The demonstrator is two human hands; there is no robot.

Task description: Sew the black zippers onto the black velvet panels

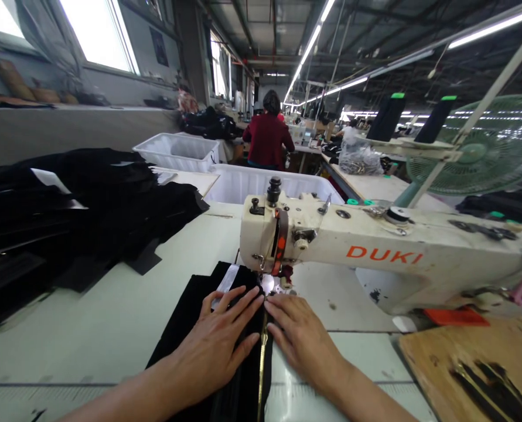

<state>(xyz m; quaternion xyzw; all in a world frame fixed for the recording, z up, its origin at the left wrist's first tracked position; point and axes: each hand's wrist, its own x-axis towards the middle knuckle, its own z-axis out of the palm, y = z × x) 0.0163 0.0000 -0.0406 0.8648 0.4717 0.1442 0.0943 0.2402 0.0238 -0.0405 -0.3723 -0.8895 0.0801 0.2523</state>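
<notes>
Black fabric [184,316] lies on the sewing machine table, its far end by the lit needle area. My left hand [219,337] rests flat on it, fingers stretched toward the needle. Along the fabric's right edge runs a gold-toothed zipper [263,351]. My right hand [307,337] lies on the other side of that edge, fingers extended and fingertips on the strip just in front of the needle. A white strip [228,278] shows on the fabric beyond my left fingers. The white sewing machine [322,234] stands over the far end; its needle tip cannot be made out.
A heap of black fabric pieces [89,205] covers the left of the table. At right, a wooden board [440,357] bears dark zipper strips [484,387]. White plastic bins [269,181] stand behind the machine. Farther off a person in dark red [269,138] sits facing away. A green fan [471,152] stands right.
</notes>
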